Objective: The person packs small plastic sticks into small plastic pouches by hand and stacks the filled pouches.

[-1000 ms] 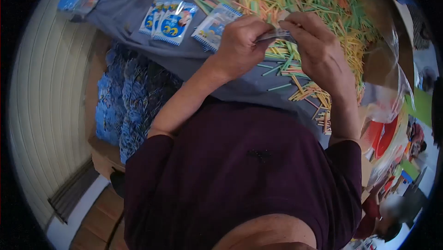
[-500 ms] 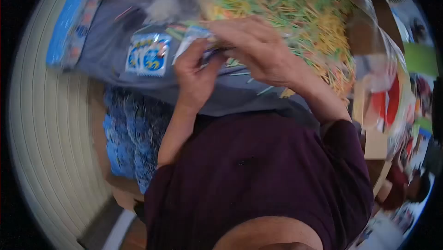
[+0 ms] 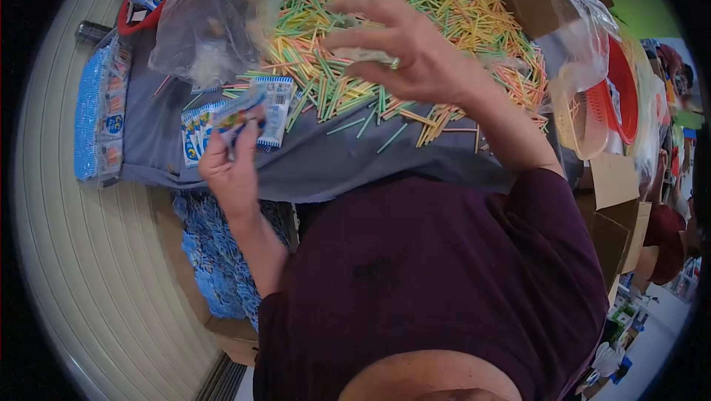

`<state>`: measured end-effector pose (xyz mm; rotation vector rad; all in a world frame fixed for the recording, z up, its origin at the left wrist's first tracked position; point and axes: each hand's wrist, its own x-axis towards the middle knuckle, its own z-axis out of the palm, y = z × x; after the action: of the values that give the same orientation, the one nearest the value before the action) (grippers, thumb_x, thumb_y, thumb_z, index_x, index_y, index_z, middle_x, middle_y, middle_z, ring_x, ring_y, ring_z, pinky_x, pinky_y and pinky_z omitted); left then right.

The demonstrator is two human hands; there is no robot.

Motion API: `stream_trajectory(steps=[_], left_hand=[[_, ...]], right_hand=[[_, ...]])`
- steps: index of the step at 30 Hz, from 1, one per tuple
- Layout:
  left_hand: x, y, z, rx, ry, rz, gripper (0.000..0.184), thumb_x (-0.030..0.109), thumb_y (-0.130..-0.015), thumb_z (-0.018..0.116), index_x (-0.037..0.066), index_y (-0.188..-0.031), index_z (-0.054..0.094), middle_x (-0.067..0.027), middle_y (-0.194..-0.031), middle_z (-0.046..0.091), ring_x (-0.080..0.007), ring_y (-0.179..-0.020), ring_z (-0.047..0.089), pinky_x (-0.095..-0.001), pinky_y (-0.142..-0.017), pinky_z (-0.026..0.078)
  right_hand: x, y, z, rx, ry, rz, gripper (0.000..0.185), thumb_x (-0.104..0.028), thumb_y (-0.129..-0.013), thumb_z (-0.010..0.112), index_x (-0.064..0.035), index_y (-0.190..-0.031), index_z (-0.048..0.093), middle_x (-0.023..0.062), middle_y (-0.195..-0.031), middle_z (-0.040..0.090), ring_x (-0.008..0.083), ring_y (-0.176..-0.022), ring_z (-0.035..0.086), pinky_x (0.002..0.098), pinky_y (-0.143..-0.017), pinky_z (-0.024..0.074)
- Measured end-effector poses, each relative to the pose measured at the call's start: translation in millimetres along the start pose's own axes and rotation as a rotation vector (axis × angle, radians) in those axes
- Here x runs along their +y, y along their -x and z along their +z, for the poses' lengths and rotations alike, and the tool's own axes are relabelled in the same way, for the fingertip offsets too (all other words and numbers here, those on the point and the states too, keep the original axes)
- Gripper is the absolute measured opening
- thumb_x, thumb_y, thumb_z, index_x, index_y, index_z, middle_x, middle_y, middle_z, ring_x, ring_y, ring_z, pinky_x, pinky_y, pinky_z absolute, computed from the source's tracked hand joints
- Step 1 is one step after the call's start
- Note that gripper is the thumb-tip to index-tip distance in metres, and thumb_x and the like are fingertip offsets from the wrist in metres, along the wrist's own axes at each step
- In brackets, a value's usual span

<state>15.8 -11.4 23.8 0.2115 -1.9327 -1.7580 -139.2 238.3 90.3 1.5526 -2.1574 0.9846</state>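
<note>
Pinched between the thumb and fingers of my left hand (image 3: pixel 235 175) is a small printed blue-and-white packet (image 3: pixel 238 112), slightly blurred. Beneath and beside it, more blue-and-white packets (image 3: pixel 194 134) lie overlapping on the grey cloth, and another packet (image 3: pixel 277 108) rests just to their right. My right hand (image 3: pixel 404 49) hovers over a wide heap of thin green, yellow and pink sticks (image 3: pixel 348 97). Its fingers are spread, with nothing visible in them.
A clear plastic bag (image 3: pixel 211 23) stands left of the heap. Further left are a stack of blue packaging (image 3: pixel 96 123) and a red basket (image 3: pixel 137 25). Pink and red baskets (image 3: pixel 585 116) sit at the right. A box of blue packets (image 3: pixel 222 268) stands below the cloth's edge.
My hands have separated: the left has moved left and down with the packet, while the right has opened and risen slightly over the sticks. The whole view has also shifted.
</note>
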Motion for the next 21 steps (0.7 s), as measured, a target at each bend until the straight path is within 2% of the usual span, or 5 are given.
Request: stream_trajectory(steps=[7,9,12,15,21], left_hand=[[-25.2,-39.4,-76.7,-0.083,-0.595,-0.442,0.027,0.014,-0.089,0.069,0.0,-0.112,0.066,-0.0062,-0.102,0.069,-0.0137,-0.092,0.063,-0.0291,-0.082,0.049],[-23.0,-34.2,-63.5,0.022,-1.39,0.181,0.028,0.02,-0.087,0.07,0.003,-0.11,0.068,-0.0083,-0.101,0.067,-0.0206,-0.097,0.061,-0.0329,-0.087,0.047],[16.2,-33.6,-18.6,0.23,-1.662,0.167,0.025,0.017,-0.085,0.072,0.004,-0.106,0.069,-0.0105,-0.102,0.065,-0.0249,-0.103,0.058,-0.0348,-0.092,0.044],[55.0,-40.1,6.3,0.044,-0.905,0.417,0.021,0.009,-0.082,0.073,0.003,-0.102,0.071,-0.0093,-0.097,0.066,-0.0206,-0.094,0.06,-0.0326,-0.086,0.047],[97.3,-59.4,14.2,-0.063,-0.777,0.449,0.009,0.001,-0.085,0.069,-0.001,-0.094,0.071,-0.0052,-0.087,0.069,-0.0138,-0.079,0.062,-0.0261,-0.079,0.048]], right_hand=[[79.8,37.5,-53.4,-0.245,0.661,0.054,0.035,-0.01,-0.075,0.066,-0.0107,-0.11,0.065,0.0149,-0.129,0.053,0.032,-0.119,0.049,0.0476,-0.096,0.0402],[92.5,51.0,-55.2,-0.371,0.724,0.087,0.035,-0.007,-0.074,0.064,-0.0085,-0.109,0.063,0.0152,-0.132,0.05,0.0313,-0.122,0.046,0.0478,-0.097,0.038],[110.3,60.9,-51.8,-0.551,0.813,0.115,0.037,-0.003,-0.072,0.062,-0.0052,-0.108,0.061,0.0156,-0.136,0.046,0.0303,-0.127,0.041,0.0482,-0.1,0.0347],[116.0,67.6,-48.3,-0.681,0.865,0.137,0.037,0.0,-0.071,0.06,-0.003,-0.108,0.059,0.0159,-0.138,0.043,0.0297,-0.13,0.037,0.0484,-0.102,0.0325],[137.2,84.7,-43.7,-0.547,0.835,0.04,0.033,-0.004,-0.072,0.059,-0.0037,-0.105,0.059,0.0135,-0.118,0.055,0.0283,-0.116,0.049,0.046,-0.093,0.0373]])
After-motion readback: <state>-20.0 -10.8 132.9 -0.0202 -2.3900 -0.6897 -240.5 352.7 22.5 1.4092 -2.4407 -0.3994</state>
